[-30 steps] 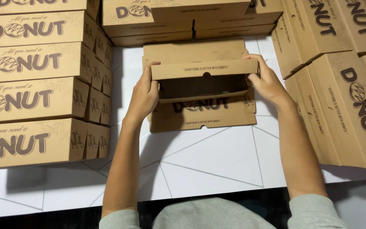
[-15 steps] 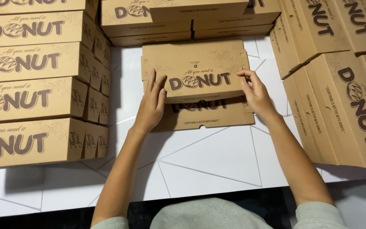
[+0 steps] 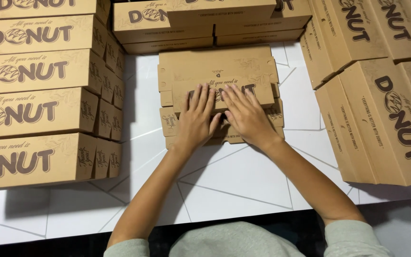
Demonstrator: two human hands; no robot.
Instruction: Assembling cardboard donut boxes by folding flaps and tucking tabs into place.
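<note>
Since the earlier frame, the brown cardboard box (image 3: 220, 90) has been flattened: its lid, previously raised and then closed, now lies pressed down, and both hands have moved from the box's side edges onto its top. The left hand (image 3: 197, 119) and right hand (image 3: 246, 114) lie side by side, palms down, fingers extended. Neither grip is clenched; both rest flat against the cardboard, grasping nothing. The box lies at the centre of the white tabletop (image 3: 234, 185), on top of other flat cardboard pieces. Folded boxes stand stacked at the left (image 3: 34, 112), along the far edge (image 3: 210, 21) and at the right (image 3: 381, 90), well apart from the hands.
</note>
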